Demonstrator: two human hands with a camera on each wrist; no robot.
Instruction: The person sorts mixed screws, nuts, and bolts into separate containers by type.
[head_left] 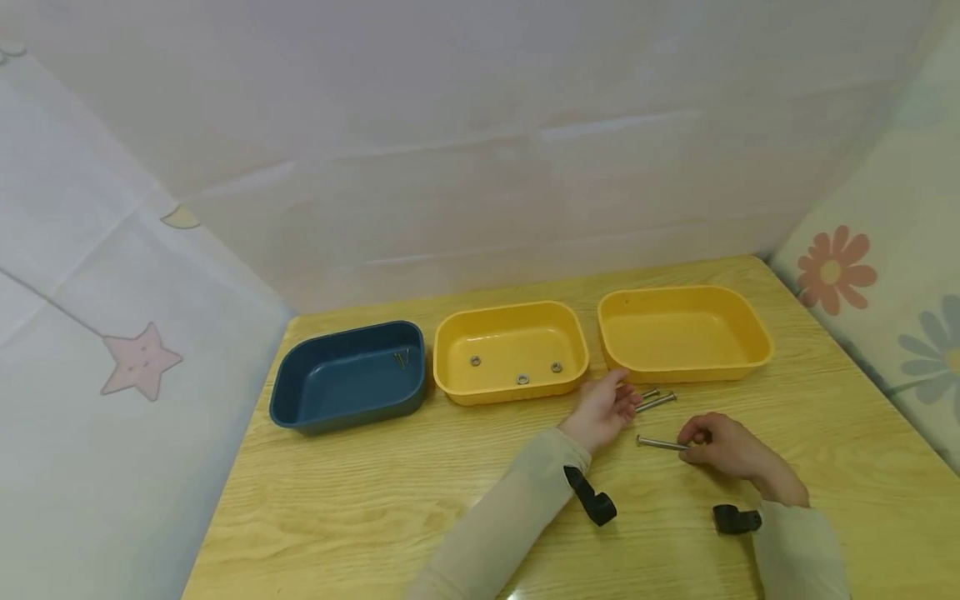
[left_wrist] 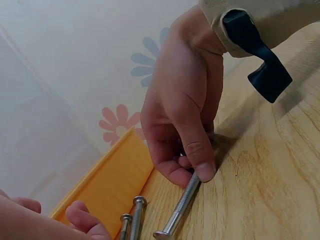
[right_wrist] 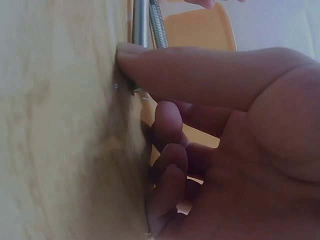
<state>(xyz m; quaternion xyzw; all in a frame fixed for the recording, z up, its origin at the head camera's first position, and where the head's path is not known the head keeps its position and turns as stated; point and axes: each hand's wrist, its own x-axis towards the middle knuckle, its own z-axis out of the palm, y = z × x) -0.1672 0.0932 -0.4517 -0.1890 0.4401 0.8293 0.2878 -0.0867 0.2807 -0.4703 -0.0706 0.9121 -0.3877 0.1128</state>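
In the head view my right hand (head_left: 723,447) pinches the threaded end of a long metal bolt (head_left: 660,443) between thumb and fingers. The bolt's round head points left, low over the wood; the left wrist view shows the thumb pressed on the shank (left_wrist: 181,207). My left hand (head_left: 602,410) is beside two other bolts (head_left: 656,402), its fingers loosely bent. A gap shows between those fingers and the bolts in the left wrist view. Both bolts lie side by side in front of the right yellow tray (head_left: 686,373).
The middle yellow tray (head_left: 510,393) holds three nuts (head_left: 522,379). At the left, a dark blue tray (head_left: 352,412) contains small screws (head_left: 401,358). All trays stand in a row along the back of the wooden table (head_left: 337,508), before a pale wall covering.
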